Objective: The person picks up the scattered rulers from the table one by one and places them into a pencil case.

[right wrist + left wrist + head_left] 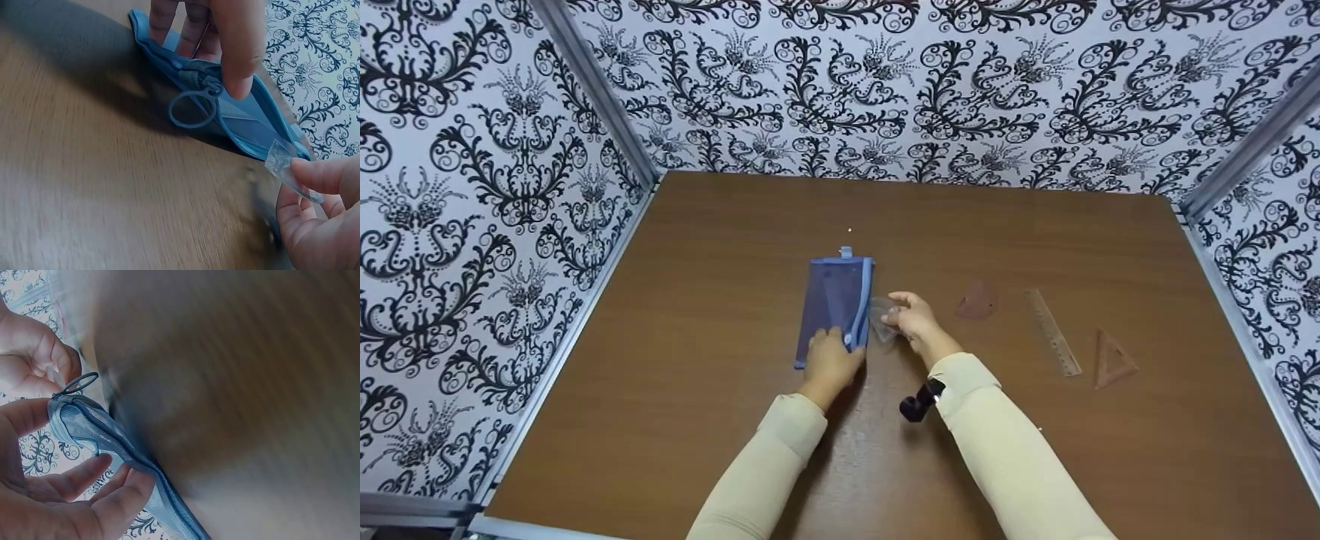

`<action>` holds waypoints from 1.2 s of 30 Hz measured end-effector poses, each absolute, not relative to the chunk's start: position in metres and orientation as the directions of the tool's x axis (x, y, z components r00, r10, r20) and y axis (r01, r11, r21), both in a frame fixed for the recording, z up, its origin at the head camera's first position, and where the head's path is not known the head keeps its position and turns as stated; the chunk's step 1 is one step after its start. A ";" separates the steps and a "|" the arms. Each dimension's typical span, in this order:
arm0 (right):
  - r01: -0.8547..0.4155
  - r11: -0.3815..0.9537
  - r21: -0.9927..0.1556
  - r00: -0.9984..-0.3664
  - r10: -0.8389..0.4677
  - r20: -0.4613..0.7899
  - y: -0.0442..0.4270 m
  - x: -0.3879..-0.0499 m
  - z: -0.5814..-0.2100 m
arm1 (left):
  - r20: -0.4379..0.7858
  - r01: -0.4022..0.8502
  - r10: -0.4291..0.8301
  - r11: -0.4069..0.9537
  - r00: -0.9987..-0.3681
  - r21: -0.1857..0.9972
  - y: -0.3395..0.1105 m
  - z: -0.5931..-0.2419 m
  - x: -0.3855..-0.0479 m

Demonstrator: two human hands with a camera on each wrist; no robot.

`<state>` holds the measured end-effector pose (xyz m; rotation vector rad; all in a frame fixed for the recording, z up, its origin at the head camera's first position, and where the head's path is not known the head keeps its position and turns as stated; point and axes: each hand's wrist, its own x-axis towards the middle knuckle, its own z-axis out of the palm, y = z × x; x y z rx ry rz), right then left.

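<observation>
Brown wood-grain table [720,262]. Blue zip pouch [832,289] near the middle. To its right, loose row: pinkish piece [977,301], outline unclear; ruler [1054,334], aslant; pinkish triangle [1102,366], nearest the right edge.

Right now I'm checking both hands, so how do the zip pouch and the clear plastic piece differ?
The zip pouch is blue; the clear plastic piece is colourless. The pouch is larger, the piece smaller. The left hand grips the pouch, while the right hand pinches the piece. Both look see-through.
</observation>
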<state>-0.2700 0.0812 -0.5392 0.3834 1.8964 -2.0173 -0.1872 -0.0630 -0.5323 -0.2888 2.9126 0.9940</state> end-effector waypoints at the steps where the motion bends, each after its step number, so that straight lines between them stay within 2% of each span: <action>1: 0.426 -0.052 -0.903 -0.904 -0.064 -0.423 0.080 -0.270 -0.539 | -0.108 -0.191 -0.158 0.778 -0.982 0.598 -0.063 -0.532 -0.187; 13: 0.435 -0.053 -0.899 -0.898 -0.091 -0.430 0.067 -0.267 -0.539 | -0.107 -0.190 -0.158 0.776 -0.982 0.601 -0.065 -0.532 -0.187; 36: 0.400 0.076 -0.913 -0.904 -0.128 -0.407 0.060 -0.266 -0.543 | -0.103 -0.173 -0.140 0.761 -0.985 0.625 -0.067 -0.531 -0.187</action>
